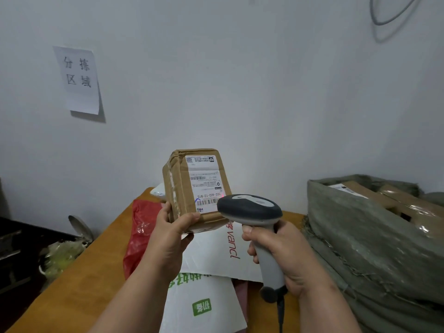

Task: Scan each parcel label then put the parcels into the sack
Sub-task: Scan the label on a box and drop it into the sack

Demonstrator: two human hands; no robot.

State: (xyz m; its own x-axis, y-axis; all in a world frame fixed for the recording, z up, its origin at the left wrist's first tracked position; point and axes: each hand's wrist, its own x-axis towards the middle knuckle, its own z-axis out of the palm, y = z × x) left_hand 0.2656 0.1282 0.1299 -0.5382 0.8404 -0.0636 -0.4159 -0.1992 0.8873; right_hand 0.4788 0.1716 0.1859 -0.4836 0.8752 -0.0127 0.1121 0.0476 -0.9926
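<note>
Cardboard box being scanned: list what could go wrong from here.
1. The left hand holds the cardboard box only by its lower corner, so it might tip or slip.
2. The scanner hides part of the label, so the read may fail.
3. The sack looks full, so the box may not seat.

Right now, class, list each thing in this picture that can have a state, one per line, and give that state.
Cardboard parcel: held up off the table, label facing the scanner.
Left hand: fingers gripping the parcel's lower edge.
Barcode scanner: aimed at the label, red light showing on it.
Right hand: fingers wrapped round the scanner handle.
Grey sack: open, boxes already inside.
White vancl mailer: lying flat on the table.
Red bag: crumpled on the table.
</note>
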